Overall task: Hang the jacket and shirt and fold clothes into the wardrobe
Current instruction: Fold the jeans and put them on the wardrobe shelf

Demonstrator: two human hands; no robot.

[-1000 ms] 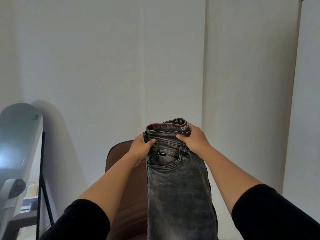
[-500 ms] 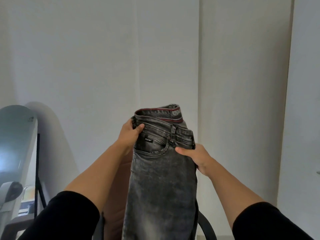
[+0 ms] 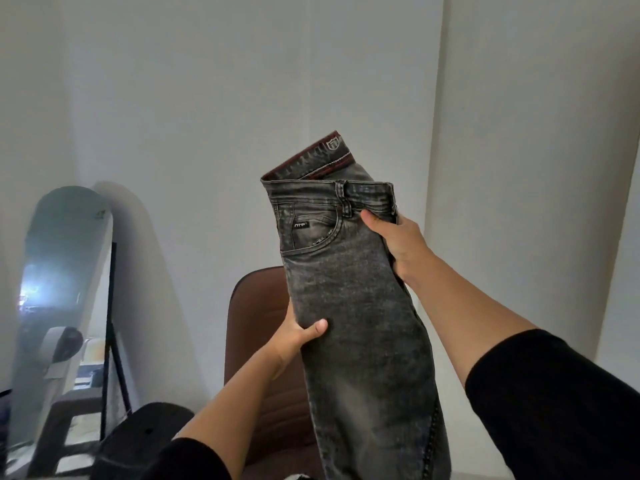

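A pair of dark grey washed jeans (image 3: 353, 292) hangs upright in front of me, folded lengthwise, waistband at the top with a red inner lining showing. My right hand (image 3: 398, 240) grips the right edge just below the waistband, thumb on the front. My left hand (image 3: 298, 336) grips the left edge lower down on the thigh, thumb pressed on the fabric. The legs run out of view at the bottom.
A brown chair back (image 3: 256, 306) stands behind the jeans. A tall mirror (image 3: 59, 289) on a black stand leans at the left wall. A dark garment (image 3: 138, 441) lies at the lower left. White walls fill the rest; a white panel edge (image 3: 623, 271) stands at the right.
My left hand has slid from the waistband down to the thigh of the jeans. My right hand has shifted back up to just under the waistband, and the jeans tilt slightly.
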